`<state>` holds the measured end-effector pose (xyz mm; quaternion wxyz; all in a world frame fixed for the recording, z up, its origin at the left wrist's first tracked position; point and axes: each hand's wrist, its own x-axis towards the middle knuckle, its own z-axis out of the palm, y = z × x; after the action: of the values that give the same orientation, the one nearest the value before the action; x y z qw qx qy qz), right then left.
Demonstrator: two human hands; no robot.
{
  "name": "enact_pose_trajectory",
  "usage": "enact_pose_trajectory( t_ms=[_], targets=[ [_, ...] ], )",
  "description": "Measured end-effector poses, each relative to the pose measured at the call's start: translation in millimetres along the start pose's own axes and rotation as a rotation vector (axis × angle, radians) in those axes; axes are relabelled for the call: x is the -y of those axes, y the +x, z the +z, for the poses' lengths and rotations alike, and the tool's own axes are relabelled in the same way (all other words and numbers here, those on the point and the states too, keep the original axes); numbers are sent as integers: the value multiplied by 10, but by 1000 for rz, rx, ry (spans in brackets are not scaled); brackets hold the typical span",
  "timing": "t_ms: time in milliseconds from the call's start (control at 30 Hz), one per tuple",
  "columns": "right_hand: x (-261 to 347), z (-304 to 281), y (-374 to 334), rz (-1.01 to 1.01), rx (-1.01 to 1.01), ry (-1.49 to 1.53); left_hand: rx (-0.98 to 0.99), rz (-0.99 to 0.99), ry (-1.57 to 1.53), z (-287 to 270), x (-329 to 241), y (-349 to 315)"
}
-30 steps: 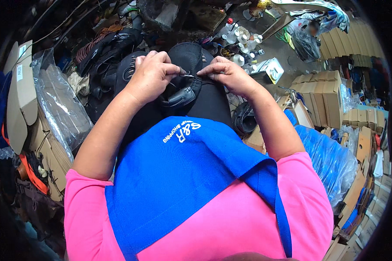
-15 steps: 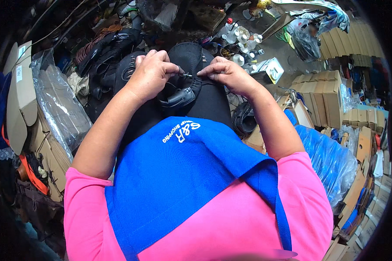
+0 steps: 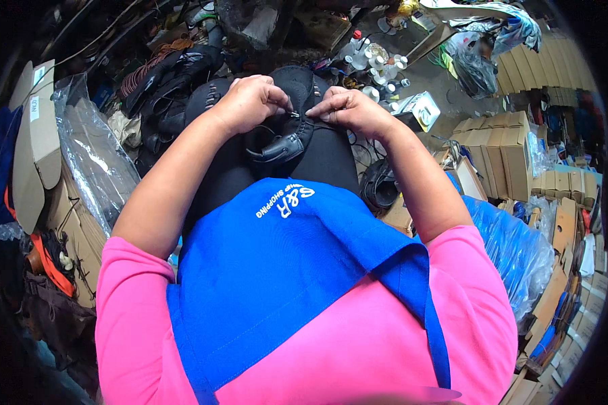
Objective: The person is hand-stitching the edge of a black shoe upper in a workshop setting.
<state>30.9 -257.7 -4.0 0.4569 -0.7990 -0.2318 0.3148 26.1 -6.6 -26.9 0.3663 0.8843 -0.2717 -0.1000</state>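
Note:
A black shoe (image 3: pixel 294 84) with a stitched edge and a strap rests across my dark-trousered lap. My left hand (image 3: pixel 253 101) is closed in a pinch at its left side, the fingertips at a small, thin, shiny needle-like piece (image 3: pixel 294 115) on the upper. From the other side, my right hand (image 3: pixel 344 108) pinches with thumb and forefinger close to the shoe's right edge. What lies between those fingertips is too small to make out. The shoe's shiny black strap (image 3: pixel 280 148) hangs loose toward me, below both hands.
Several small bottles (image 3: pixel 378 64) stand on the floor ahead, beside a white box (image 3: pixel 422 108). Cardboard boxes (image 3: pixel 496 152) are stacked at right, near a blue plastic-wrapped bundle (image 3: pixel 510 236). Clear plastic (image 3: pixel 98 155) covers items at left. Another black shoe (image 3: pixel 380 185) lies right of my lap.
My left hand has moved a little to the right, its fingertips closer to the shiny piece. My right hand stays nearly where it was.

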Motion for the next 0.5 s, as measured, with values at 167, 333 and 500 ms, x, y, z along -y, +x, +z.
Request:
enact_pose_trajectory(
  t_ms=[167, 333, 500],
  targets=[
    [38, 75, -49, -19, -51, -88, -85, -37, -82, 34, -133, -106],
    [59, 269, -227, 12, -227, -148, -117, -12, 96, 53, -220, -346],
    [68, 331, -255, -30, -292, -145, -184, 52, 192, -12, -263, -316]
  ],
)
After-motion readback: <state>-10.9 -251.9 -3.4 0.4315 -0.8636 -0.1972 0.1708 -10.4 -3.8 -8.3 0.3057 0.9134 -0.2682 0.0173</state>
